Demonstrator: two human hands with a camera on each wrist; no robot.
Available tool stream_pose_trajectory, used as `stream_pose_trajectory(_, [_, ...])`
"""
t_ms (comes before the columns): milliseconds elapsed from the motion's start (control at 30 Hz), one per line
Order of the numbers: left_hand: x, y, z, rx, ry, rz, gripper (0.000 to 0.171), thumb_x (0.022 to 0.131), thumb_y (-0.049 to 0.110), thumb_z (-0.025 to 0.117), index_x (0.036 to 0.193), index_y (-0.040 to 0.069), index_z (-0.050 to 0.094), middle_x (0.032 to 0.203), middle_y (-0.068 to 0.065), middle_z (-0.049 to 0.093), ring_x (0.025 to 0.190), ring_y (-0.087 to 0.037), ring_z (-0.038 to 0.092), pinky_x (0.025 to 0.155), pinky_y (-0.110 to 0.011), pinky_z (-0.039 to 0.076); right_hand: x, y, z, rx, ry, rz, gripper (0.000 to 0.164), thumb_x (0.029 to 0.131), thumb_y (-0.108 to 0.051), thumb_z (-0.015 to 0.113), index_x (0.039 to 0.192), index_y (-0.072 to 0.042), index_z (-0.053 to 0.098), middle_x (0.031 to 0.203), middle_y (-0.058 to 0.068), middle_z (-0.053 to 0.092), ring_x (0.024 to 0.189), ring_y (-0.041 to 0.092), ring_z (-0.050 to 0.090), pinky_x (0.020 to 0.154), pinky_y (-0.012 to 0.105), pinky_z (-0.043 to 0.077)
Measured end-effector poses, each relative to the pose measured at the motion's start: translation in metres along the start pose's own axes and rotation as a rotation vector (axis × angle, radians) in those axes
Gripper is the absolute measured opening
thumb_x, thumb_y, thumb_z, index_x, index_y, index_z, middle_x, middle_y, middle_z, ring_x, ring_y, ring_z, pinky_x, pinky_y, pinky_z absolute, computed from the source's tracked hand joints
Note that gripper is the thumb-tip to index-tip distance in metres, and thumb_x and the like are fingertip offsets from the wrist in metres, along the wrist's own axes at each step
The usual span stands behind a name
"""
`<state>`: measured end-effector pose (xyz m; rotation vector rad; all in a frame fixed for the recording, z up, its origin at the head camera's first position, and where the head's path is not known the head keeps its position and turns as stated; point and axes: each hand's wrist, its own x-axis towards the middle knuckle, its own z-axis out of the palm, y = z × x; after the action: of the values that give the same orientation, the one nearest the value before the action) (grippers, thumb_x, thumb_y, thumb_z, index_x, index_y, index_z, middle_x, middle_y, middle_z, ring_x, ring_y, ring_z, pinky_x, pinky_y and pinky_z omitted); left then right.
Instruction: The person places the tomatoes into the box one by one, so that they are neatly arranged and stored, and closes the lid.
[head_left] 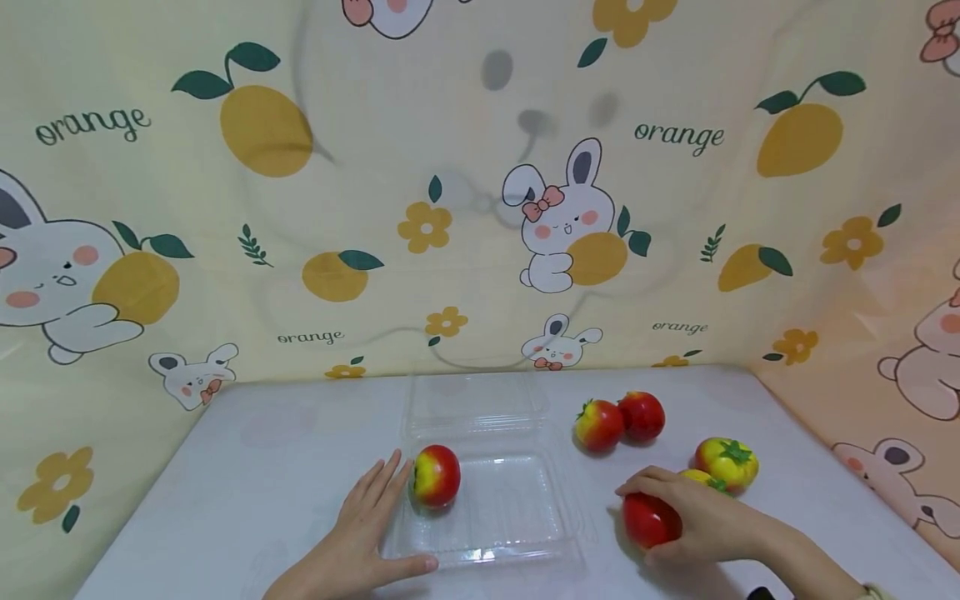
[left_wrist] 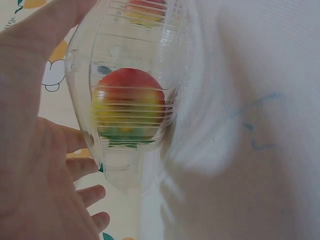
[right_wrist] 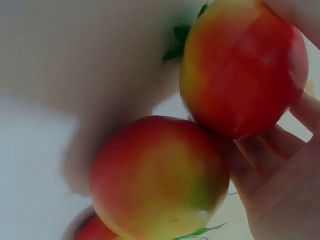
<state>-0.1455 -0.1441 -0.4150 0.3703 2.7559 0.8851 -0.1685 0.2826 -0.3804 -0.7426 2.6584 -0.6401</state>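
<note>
A clear plastic clamshell box [head_left: 517, 546] lies with its lid [head_left: 476, 400] folded back. At the left of its tray sits one red-and-yellow tomato [head_left: 437, 477], seen through the ribbed wall in the left wrist view. My left hand [head_left: 360, 529] is spread along the box's left side, fingers straight, thumb at the front edge. My right hand [head_left: 701, 517] grips a red tomato [right_wrist: 245, 70] to the right of the box, fingers over its top and thumb low. Close beside it, another tomato [right_wrist: 160, 175] shows in the right wrist view.
Just beyond my right hand are a yellow-red tomato [head_left: 727, 464] with a green calyx and a partly hidden one [head_left: 701, 477]. Two more, a yellow-red tomato [head_left: 598, 426] and a red tomato [head_left: 642, 417], sit behind the box's right side. A patterned cloth [head_left: 450, 183] hangs behind the white table [head_left: 300, 442].
</note>
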Motion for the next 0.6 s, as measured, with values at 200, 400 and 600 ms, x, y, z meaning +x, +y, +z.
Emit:
stream_pose_trajectory(200, [0.0003,-0.0012,0.0006,0.002,0.003,-0.009,0.113,0.066,0.072,0.068,0.155,0.022,0.018,0.163,-0.005,0.006,0.146,-0.036,0.006,0.106,-0.074,0.017,0.0024,0.0046,0.0025,0.010,0.120,-0.066,0.061,0.075,-0.039,0.080,0.127,-0.020,0.055,0.124,0.001,0.055,0.107,0.027,0.053,0.072,0.032,0.058])
stream_pose_trajectory(400, [-0.0010,-0.0032,0.0017,-0.001,0.017,0.026,0.112,0.067,0.072,0.067,0.155,0.022,0.018,0.163,-0.004,0.006,0.147,-0.037,0.004,0.107,-0.073,0.015,0.0054,0.0045,0.0072,0.028,0.213,-0.058,0.063,0.074,-0.040,0.081,0.128,-0.022,0.054,0.122,-0.002,0.055,0.109,0.023,0.052,0.072,0.027,0.055])
stream_pose_trajectory(600, [-0.0017,-0.0025,0.0013,-0.006,0.015,0.030,0.112,0.068,0.071,0.067,0.155,0.022,0.018,0.163,-0.004,0.007,0.147,-0.037,0.004,0.107,-0.073,0.015,0.0070,0.0020,0.0101,0.071,0.261,-0.045,0.065,0.072,-0.038,0.082,0.129,-0.023,0.053,0.122,-0.002,0.055,0.111,0.024,0.050,0.072,0.025,0.055])
